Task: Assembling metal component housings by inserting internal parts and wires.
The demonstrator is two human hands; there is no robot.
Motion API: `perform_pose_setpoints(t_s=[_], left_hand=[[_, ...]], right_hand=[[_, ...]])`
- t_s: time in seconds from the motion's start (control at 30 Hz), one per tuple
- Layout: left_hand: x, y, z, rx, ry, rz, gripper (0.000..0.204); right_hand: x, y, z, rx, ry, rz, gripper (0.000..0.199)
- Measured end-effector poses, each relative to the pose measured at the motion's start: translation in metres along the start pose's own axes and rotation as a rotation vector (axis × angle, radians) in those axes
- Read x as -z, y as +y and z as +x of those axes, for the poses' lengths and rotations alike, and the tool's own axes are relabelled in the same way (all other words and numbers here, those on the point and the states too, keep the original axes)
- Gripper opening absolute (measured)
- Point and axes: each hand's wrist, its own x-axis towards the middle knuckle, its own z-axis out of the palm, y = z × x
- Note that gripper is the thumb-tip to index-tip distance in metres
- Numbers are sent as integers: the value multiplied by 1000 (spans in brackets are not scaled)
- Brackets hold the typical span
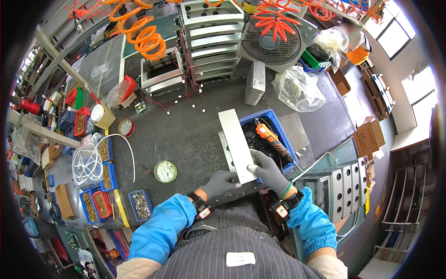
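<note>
A long, flat, pale metal panel [235,142] is tilted up over the table's near edge. My right hand [270,173], in a grey glove, is closed on its lower right edge, thumb across the face. My left hand [220,184], gloved too, pinches the panel's lower left corner, its fingers partly hidden. Behind the panel, a second metal piece with holes [226,151] shows along its left side. Just right of it stands a blue bin [277,122] full of small black parts, with an orange-and-black power screwdriver [269,136] lying on top.
A green dish of white bits [166,171] lies left of my hands. Bins of screws [89,207] and a coil of white tubing [87,162] fill the left side. Metal frames [213,46], a fan [272,42] and a plastic bag [298,88] stand beyond. Perforated metal housings [337,190] are stacked right.
</note>
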Motion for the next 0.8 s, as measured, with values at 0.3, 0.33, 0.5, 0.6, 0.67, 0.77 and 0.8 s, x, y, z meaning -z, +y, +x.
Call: perform_pose_setpoints(t_s=[0.3,0.33,0.5,0.6,0.67,0.77,0.8], left_hand=[[-16,4,27,-11,63,-52,42],[-19,-2,28,-73,80,-96,41],[-18,1,27,-73,84,-63,40],[-24,-15,29,-61,127,-52,46],[-21,-19,29,-64,112,-9,56],[-19,-29,25,-53,148,22,62],[-16,-35,22,-45,154,10,62]], right_hand=[[22,-21,8,-1,-12,-55,52],[20,-23,8,-6,-17,-40,53],[19,-27,4,-35,27,-45,55],[15,-32,5,-41,20,-79,54],[22,-26,8,-52,54,-119,53],[24,-24,8,-73,96,-130,50],[24,-23,9,-83,86,-136,50]])
